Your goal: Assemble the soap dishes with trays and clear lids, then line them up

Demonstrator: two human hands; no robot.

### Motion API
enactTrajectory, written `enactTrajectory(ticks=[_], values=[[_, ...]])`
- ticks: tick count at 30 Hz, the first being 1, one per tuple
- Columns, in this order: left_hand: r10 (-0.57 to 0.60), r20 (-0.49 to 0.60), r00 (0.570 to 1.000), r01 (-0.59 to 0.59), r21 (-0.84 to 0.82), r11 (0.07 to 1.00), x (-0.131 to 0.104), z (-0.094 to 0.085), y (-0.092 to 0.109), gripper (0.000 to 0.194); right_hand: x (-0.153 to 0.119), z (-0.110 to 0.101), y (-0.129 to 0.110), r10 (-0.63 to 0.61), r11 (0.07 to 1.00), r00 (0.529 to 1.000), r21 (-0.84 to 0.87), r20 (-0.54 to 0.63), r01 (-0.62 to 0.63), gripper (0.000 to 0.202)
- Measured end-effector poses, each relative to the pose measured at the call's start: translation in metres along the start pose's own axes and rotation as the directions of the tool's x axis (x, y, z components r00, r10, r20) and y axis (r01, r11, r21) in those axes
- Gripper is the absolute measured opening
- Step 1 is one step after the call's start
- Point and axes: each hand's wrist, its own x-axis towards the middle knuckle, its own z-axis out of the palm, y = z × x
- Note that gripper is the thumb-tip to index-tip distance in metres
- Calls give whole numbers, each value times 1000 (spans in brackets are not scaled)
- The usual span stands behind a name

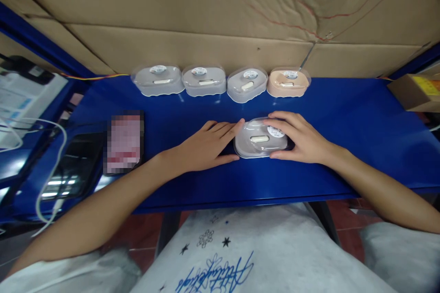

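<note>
An oval grey box with a clear lid rests on the blue table in front of me. Its lid has a white oblong piece in the middle and a round printed sticker toward the right. My right hand wraps around the right end, fingers on the far side and thumb on the near side. At the left end, my left hand lies with its fingers stretched out, the fingertips at the box's edge. Whether they press on it, I cannot tell.
Behind stand three similar grey boxes and a peach one in a row against cardboard. To the left lie a phone with a blurred screen, a dark phone and a white cable. A cardboard carton stands right.
</note>
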Motion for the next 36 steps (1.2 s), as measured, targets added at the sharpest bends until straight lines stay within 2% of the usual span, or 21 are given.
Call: enactTrajectory(ticks=[5,12,22,36], values=[[4,-13,1000,-4,12,1000,0,0,0,90,2,2,-7,-26,999,1000,-44,13,26,87],[-1,-31,1000,0,-20,1000,1,2,-2,88,0,5,-7,-35,997,994,-66,99,41,95],[-31,-6,1000,30,-53,998,1,-2,1,87,0,8,-8,-16,999,996,-43,87,19,94],[-56,-17,998,55,-41,998,0,1,0,91,2,8,-9,-64,996,996,-51,64,67,88]])
